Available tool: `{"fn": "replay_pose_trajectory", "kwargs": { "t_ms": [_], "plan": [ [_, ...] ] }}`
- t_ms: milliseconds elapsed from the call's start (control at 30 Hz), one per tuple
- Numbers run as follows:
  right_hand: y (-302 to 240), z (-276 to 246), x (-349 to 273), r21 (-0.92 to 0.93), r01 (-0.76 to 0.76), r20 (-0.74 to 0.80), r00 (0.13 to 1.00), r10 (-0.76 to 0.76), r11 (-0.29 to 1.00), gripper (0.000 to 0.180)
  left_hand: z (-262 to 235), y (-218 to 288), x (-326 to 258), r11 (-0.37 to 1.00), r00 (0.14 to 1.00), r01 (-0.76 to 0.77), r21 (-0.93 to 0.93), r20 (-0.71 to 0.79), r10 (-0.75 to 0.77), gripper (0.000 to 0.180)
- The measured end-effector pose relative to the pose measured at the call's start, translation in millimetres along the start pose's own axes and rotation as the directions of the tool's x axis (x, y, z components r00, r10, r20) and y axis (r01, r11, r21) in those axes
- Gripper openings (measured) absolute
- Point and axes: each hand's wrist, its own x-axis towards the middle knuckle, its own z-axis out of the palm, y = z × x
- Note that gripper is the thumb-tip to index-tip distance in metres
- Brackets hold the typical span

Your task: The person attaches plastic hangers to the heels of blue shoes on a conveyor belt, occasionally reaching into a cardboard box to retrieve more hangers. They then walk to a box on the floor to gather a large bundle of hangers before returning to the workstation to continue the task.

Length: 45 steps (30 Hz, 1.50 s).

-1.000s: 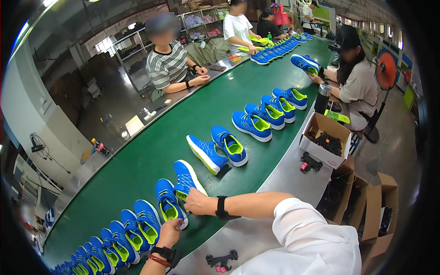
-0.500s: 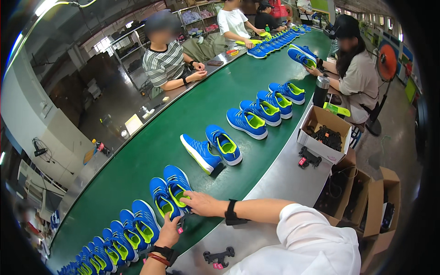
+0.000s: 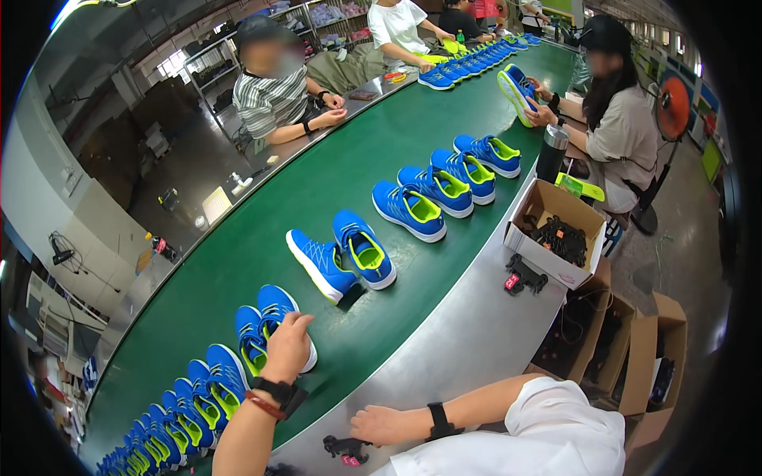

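Left hand (image 3: 287,347) lies over the heel end of a blue shoe (image 3: 279,306) on the green belt (image 3: 238,246), fingers curled down onto it; whether they actually clasp it or only rest on top cannot be told from this angle. Just to the left of that hand, touching the same shoe's side, sits its partner shoe with yellow-green lining (image 3: 250,339), and beyond that a tight row of blue shoes (image 3: 194,397) runs off toward the lower left. Up-belt from the hand, well apart, a loose pair (image 3: 341,258) stands with one shoe tipped on its side, sole edge showing. Right hand (image 3: 382,424) rests on the bare metal ledge (image 3: 468,333) beside the belt, fingers loosely bent, nothing clearly held; a small black part with a pink tag (image 3: 347,450) lies at its fingertips, touching or nearly so. Further along the ledge from the right hand sits another small black piece with a red tag (image 3: 520,276), then an open cardboard box (image 3: 556,230) of dark parts. Other people sit on both sides of the belt further along.
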Motion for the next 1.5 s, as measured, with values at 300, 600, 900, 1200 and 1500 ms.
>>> {"fn": "replay_pose_trajectory", "kwargs": {
  "t_ms": [300,600,900,1200,1500],
  "plan": [
    [1,-4,-4,0.179,0.048,-0.204,0.979,-0.011,0.983,0.029,55,6,72,0.983,0.992,-0.062,0.171,0.118,0.042,0.058],
    [8,11,9,0.216,0.014,-0.174,0.984,0.024,0.976,0.031,64,10,99,0.954,0.977,-0.137,0.267,0.194,0.085,0.056],
    [13,6,5,0.314,-0.004,-0.141,0.989,0.051,0.949,0.026,73,0,104,0.934,0.982,-0.125,0.336,0.174,0.069,0.042],
    [25,4,5,0.62,-0.06,-0.128,0.976,0.176,0.783,0.023,61,-2,99,0.957,0.974,-0.144,0.253,0.21,0.091,0.01],
    [35,-13,-9,0.833,-0.078,-0.13,0.935,0.331,0.548,0.023,42,-23,60,0.966,0.968,-0.132,0.222,0.237,0.078,0.019]
  ]
}}
